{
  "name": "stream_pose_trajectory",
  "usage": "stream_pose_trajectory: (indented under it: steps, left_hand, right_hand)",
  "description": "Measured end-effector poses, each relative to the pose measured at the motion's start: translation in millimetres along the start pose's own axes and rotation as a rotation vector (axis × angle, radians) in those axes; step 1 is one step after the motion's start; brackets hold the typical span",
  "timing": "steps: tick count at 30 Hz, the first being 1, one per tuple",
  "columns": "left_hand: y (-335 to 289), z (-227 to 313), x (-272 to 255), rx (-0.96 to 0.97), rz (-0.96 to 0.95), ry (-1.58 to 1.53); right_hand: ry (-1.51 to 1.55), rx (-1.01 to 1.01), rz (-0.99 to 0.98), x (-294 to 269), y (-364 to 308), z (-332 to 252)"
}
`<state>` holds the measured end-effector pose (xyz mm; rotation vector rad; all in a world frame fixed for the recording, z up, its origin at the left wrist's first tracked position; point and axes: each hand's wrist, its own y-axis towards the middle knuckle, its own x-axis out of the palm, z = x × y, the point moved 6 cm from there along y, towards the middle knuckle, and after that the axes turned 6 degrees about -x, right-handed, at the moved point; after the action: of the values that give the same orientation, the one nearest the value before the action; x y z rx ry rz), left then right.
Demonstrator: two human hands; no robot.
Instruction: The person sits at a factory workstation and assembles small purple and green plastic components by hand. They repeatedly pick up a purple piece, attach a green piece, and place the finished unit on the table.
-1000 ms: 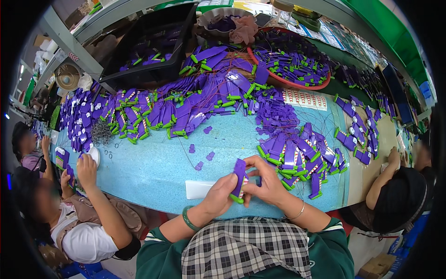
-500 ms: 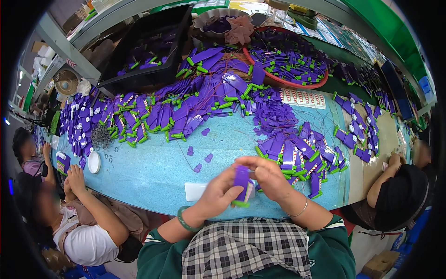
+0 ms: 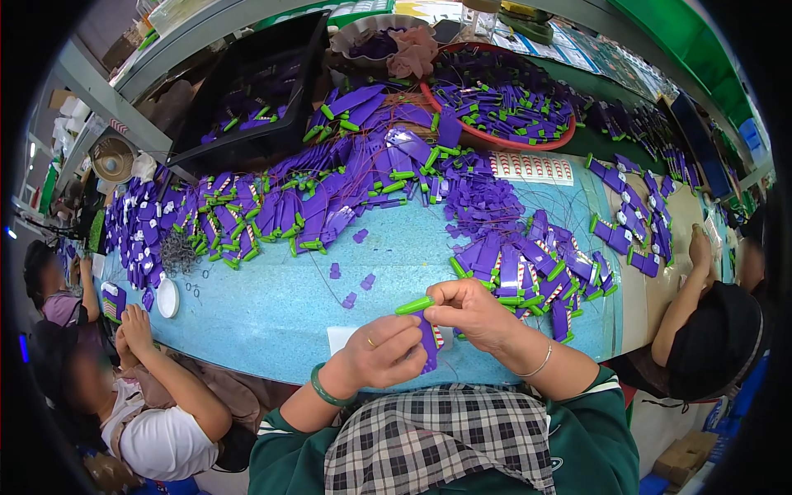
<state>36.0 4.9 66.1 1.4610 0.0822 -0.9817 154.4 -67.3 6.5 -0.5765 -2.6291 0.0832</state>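
I have both hands together above the near side of the bench (image 3: 272, 305). The left hand (image 3: 381, 355) curls its fingers around the purple body of a purple-and-green plastic piece (image 3: 429, 332); the right hand (image 3: 474, 316) pinches its green end. I read this step as two-handed handling at that green end; next, I judge, calls for a steady left hold and a light right pinch, minding the red-and-white strip (image 3: 438, 337) on its side. Just beyond lie loose purple bits (image 3: 367, 282), then a heap of similar pieces (image 3: 511, 276) to the right, and farthest, a filled red basin (image 3: 549, 145).
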Motion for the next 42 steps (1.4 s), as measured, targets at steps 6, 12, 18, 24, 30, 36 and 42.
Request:
stream_pose_trajectory:
  steps: [6, 12, 18, 24, 30, 36, 42]
  left_hand:
    - [-5, 7, -4, 0.031, 0.007, -0.011]
    - [-1, 4, -5, -0.032, -0.018, 0.024]
    - [-1, -15, 6, -0.253, 0.018, -0.098]
    - [25, -51, 47, -0.661, -0.134, -0.472]
    - [62, -143, 94, -0.678, -0.204, -0.085]
    - [52, -188, 126, -0.86, -0.43, 0.202]
    - [38, -183, 119, -0.914, -0.368, 0.107]
  right_hand:
    - [0.134, 0.2, -0.044, 8, -3, 30]
    - [0.045, 0.301, -0.097, 17, -27, 18]
    - [-0.201, -0.057, -0.191, -9, -38, -3]
    - [-0.811, -0.534, 0.216, -37, -32, -29]
    - [0.004, -0.416, 0.478, -75, -22, -12]
    - [-0.169, -0.455, 0.334, -65, -28, -2]
    - [-0.158, -0.437, 0.267, -68, -24, -1]
